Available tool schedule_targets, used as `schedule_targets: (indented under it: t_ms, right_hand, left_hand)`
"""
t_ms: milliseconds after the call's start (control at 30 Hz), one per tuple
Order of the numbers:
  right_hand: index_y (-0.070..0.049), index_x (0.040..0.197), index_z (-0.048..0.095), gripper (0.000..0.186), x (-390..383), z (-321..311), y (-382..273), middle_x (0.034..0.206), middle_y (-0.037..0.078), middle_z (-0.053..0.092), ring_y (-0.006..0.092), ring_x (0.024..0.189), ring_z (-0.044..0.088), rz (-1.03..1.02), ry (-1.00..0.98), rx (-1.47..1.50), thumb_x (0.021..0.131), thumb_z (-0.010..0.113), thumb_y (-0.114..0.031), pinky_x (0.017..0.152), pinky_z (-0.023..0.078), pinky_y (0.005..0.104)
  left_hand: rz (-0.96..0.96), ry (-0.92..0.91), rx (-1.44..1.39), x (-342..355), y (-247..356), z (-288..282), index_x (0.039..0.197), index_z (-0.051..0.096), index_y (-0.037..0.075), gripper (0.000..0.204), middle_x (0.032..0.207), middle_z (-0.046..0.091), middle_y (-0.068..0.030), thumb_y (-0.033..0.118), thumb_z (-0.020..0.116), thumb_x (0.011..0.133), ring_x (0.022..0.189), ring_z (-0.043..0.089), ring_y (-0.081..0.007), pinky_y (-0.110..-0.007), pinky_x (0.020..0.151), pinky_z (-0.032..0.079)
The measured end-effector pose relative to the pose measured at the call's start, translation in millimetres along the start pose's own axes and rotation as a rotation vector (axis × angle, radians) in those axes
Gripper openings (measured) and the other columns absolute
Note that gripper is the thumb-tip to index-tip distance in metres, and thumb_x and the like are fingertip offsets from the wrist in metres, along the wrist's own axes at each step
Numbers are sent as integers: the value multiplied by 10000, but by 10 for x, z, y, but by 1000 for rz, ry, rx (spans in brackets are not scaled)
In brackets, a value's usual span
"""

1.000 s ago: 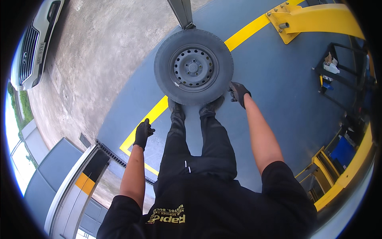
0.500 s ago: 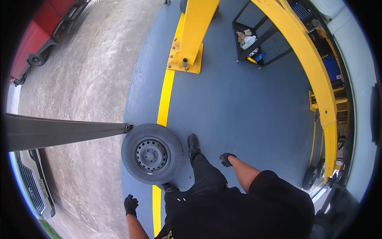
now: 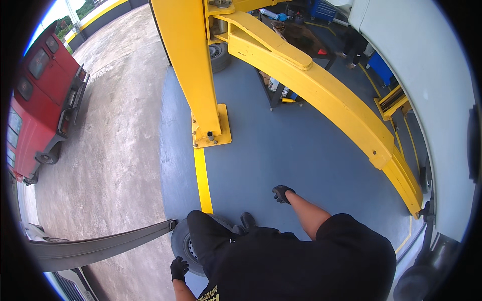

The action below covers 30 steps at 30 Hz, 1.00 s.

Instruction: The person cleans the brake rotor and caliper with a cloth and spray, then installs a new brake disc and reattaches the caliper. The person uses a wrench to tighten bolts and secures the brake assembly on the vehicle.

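Note:
A car wheel with a black tyre and grey steel rim (image 3: 182,242) stands upright on the blue-grey floor by my left leg, mostly hidden behind my leg and body. My left hand (image 3: 178,268), in a black glove, hangs at the tyre's lower edge with fingers spread; I cannot tell whether it touches the rubber. My right hand (image 3: 282,193), also gloved, is out to my right over the bare floor, fingers loosely bent, holding nothing.
A yellow lift post (image 3: 193,75) stands ahead, its long yellow arm (image 3: 326,95) sweeping right. A yellow floor line (image 3: 202,180) runs towards me. A grey lift arm (image 3: 100,246) reaches the wheel from the left. A red van (image 3: 35,110) is parked outside, a white vehicle body (image 3: 427,100) on my right.
My view has swung further round; the wheel has gone from in front of me to low beside my left leg. My left hand has come close to the tyre's edge.

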State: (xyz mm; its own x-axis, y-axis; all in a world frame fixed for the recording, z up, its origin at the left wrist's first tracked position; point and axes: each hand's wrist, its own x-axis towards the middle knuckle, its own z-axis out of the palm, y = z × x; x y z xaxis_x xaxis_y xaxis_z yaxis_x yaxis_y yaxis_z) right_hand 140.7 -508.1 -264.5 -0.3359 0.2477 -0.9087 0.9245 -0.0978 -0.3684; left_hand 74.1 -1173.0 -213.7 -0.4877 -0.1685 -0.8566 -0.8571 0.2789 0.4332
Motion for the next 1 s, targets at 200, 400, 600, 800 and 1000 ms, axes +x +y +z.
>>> schedule_targets:
  t_ms: [200,400,600,800,1000]
  right_hand:
    - [-150,1379,534,464,250,591,-612,1167,113,666,232,923,662,30,-120,-9,988,530,-399,799,556,398]
    - [-151,1398,519,465,693,1023,-1827,1228,110,652,236,949,666,40,-132,-17,1000,508,-391,817,556,414]
    - [-129,1388,517,452,1148,1291,-3294,1279,116,643,259,989,676,179,-64,-246,1015,451,-376,845,556,445]
    - [-158,1442,500,491,1498,1937,-5165,1249,95,666,244,1045,666,-259,-210,-395,1008,523,-384,869,557,427]
    - [-154,1428,531,511,2548,2116,-6160,1313,106,658,268,1118,667,-162,-272,-642,975,563,-389,917,549,422]
  left_hand:
    - [-142,-21,75,384,212,-56,1295,558,33,512,1032,693,-171,435,513,980,824,677,-287,-449,713,530]
    - [-202,-151,-4,1602,439,-455,1314,540,-18,562,1124,693,-212,430,548,975,874,697,-359,-489,747,552]
    - [-97,-53,-125,2485,2997,-1120,1263,543,77,449,1055,675,-154,401,549,953,848,659,-293,-463,742,524]
    - [175,-25,-263,2849,5758,-1712,1258,576,89,431,1061,685,-132,406,578,966,886,673,-243,-397,755,534]
    - [270,-184,-122,4162,7933,-1319,1292,569,81,462,1093,681,-137,437,549,999,923,676,-266,-415,787,539]
